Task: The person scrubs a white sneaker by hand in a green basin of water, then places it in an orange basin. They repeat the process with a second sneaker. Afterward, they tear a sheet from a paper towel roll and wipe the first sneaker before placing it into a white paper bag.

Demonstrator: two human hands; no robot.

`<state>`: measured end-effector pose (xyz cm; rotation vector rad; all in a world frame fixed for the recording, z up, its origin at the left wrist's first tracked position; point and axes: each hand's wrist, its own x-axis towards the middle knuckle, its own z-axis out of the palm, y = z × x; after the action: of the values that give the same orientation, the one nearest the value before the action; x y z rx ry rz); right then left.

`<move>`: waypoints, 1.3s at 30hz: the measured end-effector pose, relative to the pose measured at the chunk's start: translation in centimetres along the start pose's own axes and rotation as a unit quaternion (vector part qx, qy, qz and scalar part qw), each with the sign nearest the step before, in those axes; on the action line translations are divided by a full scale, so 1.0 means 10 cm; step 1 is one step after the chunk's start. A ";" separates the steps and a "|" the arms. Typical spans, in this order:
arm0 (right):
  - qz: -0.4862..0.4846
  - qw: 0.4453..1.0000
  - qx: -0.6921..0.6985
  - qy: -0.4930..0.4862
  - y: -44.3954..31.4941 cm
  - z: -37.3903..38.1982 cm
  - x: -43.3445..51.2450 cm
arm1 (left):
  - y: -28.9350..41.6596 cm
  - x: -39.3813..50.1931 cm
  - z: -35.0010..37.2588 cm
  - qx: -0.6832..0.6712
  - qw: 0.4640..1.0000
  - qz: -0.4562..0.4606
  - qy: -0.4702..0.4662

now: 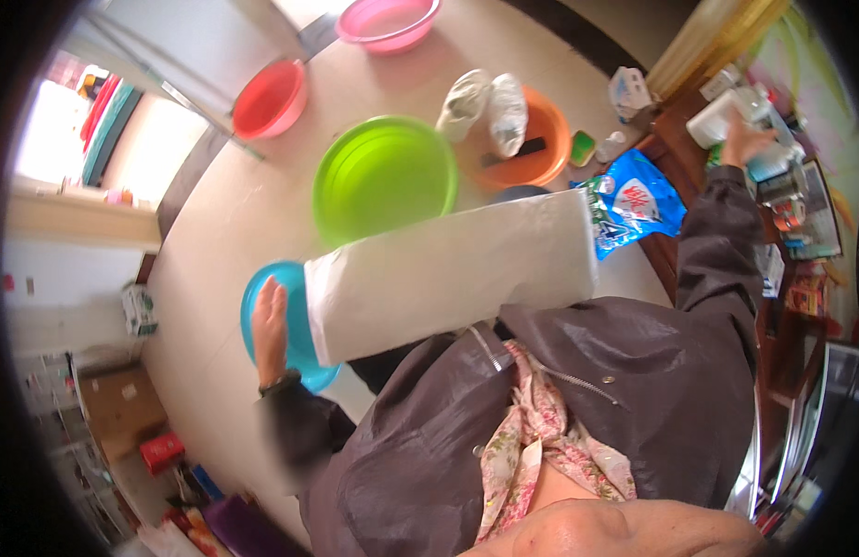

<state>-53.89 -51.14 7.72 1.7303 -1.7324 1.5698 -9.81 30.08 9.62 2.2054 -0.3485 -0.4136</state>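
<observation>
My left hand (269, 331) is raised over the rim of a blue plastic basin (300, 348), fingers extended and nothing in it. On the right, my right hand (743, 139) reaches among bottles on a dark wooden cabinet (663, 157). Its fingers overlap a white plastic bottle (711, 120); whether they grip it I cannot tell. Across my lap lies a long whitish panel or sheet (450, 275), its left end close to my left hand. A blue detergent bag (638, 202) bearing writing rests at the panel's right end, beside the cabinet.
Ahead stands a green basin (384, 181). White shoes (507, 115) rest at an orange basin (551, 139) holding a dark brush-like item. Red (269, 101) and pink basins (388, 28) are farther off. A green-and-yellow sponge (581, 148) and small bottle (610, 147) lie near the cabinet.
</observation>
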 end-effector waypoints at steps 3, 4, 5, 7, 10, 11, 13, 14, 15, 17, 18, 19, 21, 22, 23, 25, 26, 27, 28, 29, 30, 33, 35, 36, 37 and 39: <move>-0.063 0.992 0.096 0.053 -0.54 -0.52 0.18 | -0.26 0.00 0.10 -0.067 0.985 -0.147 -0.053; -0.024 0.959 0.275 0.059 -0.82 -0.61 0.12 | -0.30 0.01 0.10 -0.086 0.974 -0.179 -0.110; -0.050 0.928 0.368 0.003 -1.16 -0.83 0.09 | -0.33 0.02 0.04 -0.102 0.959 -0.211 -0.163; -0.055 0.893 0.435 -0.103 -1.77 -1.17 -0.01 | -0.38 0.05 0.14 -0.122 0.958 -0.219 -0.141; -0.108 0.792 0.510 -0.317 -2.70 -1.65 -0.47 | -0.51 0.15 0.17 -0.174 0.945 -0.231 -0.155; -0.151 0.738 0.542 -0.373 -2.97 -1.77 -0.67 | -0.59 0.18 0.21 -0.125 0.947 -0.241 -0.173; -0.167 0.670 0.526 -0.497 -3.43 -1.98 -1.12 | -0.78 0.27 0.28 -0.016 0.947 -0.252 -0.200; -0.177 0.647 0.502 -0.546 -3.63 -2.05 -1.30 | -0.90 0.24 0.33 -0.090 0.938 -0.247 -0.225; -0.215 0.603 0.494 -0.589 -3.81 -2.11 -1.46 | -1.01 0.19 0.40 -0.160 0.929 -0.220 -0.253; -0.258 0.520 0.493 -0.648 -4.10 -2.16 -1.77 | -1.20 0.12 0.47 -0.293 0.889 -0.222 -0.274; -0.265 0.501 0.481 -0.669 -4.21 -2.18 -1.89 | -1.25 0.11 0.48 -0.357 0.860 -0.250 -0.266; -0.276 0.476 0.477 -0.685 -4.26 -2.19 -1.98 | -1.28 0.08 0.50 -0.411 0.828 -0.284 -0.256; -0.288 0.434 0.477 -0.708 -4.42 -2.19 -2.15 | -1.27 0.12 0.42 -0.404 0.842 -0.253 -0.253; -0.287 0.416 0.483 -0.715 -4.48 -2.18 -2.24 | -1.23 0.13 0.32 -0.411 0.847 -0.223 -0.254; -0.284 0.411 0.469 -0.729 -4.53 -2.18 -2.33 | -1.17 0.13 0.22 -0.424 0.849 -0.185 -0.257; -0.278 0.388 0.462 -0.748 -4.60 -2.19 -2.51 | -0.96 0.15 0.04 -0.354 0.905 -0.158 -0.177; -0.268 0.379 0.456 -0.759 -4.61 -2.21 -2.60 | -0.80 0.17 -0.04 -0.336 0.921 -0.123 -0.151; -0.259 0.367 0.459 -0.766 -4.63 -2.23 -2.69 | -0.61 0.18 -0.13 -0.298 0.941 -0.111 -0.113; -0.257 0.352 0.431 -0.790 -4.64 -2.23 -2.75 | -0.37 0.17 -0.22 -0.301 0.945 -0.049 -0.121; -0.261 0.354 0.442 -0.782 -4.65 -2.25 -2.83 | -0.10 0.16 -0.33 -0.285 0.951 -0.012 -0.117; -0.266 0.350 0.467 -0.767 -4.65 -2.27 -2.89 | 0.20 0.11 -0.44 -0.268 0.956 0.024 -0.116; -0.298 0.323 0.502 -0.745 -4.70 -2.27 -2.91 | 1.17 0.02 -0.61 -0.174 0.964 0.148 -0.134; -0.302 0.311 0.519 -0.737 -4.73 -2.30 -2.87 | 1.74 0.07 -0.54 -0.122 0.955 0.223 -0.153; -0.253 0.262 0.563 -0.742 -4.69 -2.33 -2.83 | 1.98 0.13 -0.45 -0.111 0.941 0.270 -0.171; -0.223 0.227 0.570 -0.758 -4.69 -2.34 -2.76 | 2.19 0.22 -0.36 -0.118 0.924 0.288 -0.224; -0.166 0.167 0.556 -0.798 -4.67 -2.30 -2.60 | 2.54 0.47 -0.18 -0.151 0.869 0.329 -0.336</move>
<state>-19.64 -5.65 20.03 -1.5385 -0.4565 0.1618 -7.50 14.15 29.92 1.4473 -1.2715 -0.7763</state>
